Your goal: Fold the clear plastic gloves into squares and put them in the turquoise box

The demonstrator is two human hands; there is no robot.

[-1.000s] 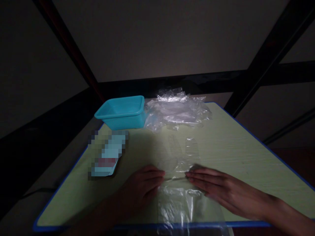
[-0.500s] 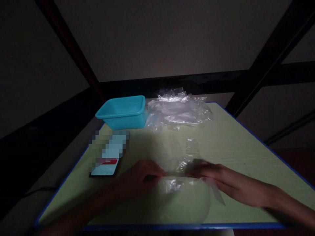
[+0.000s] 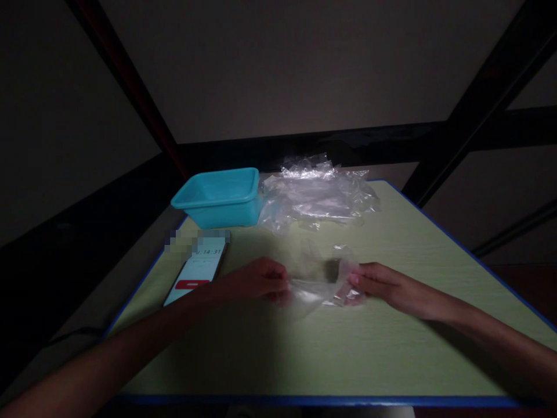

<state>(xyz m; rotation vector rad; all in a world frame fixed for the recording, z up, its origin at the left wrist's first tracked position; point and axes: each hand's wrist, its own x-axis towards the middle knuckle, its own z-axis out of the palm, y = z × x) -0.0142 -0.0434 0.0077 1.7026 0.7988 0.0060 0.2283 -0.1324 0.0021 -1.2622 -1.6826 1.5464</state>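
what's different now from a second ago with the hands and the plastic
The clear plastic piece no longer hangs over the table's near edge; its near part has been brought up and away from the wearer. The left hand and right hand moved farther from that edge, now pinching the plastic between them. The blue basin, plastic pile and phone stayed put.

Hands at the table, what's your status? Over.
Left hand, right hand: both gripping clear plastic. Sheet spans between them, partly blurred. Phone nearby, at left.
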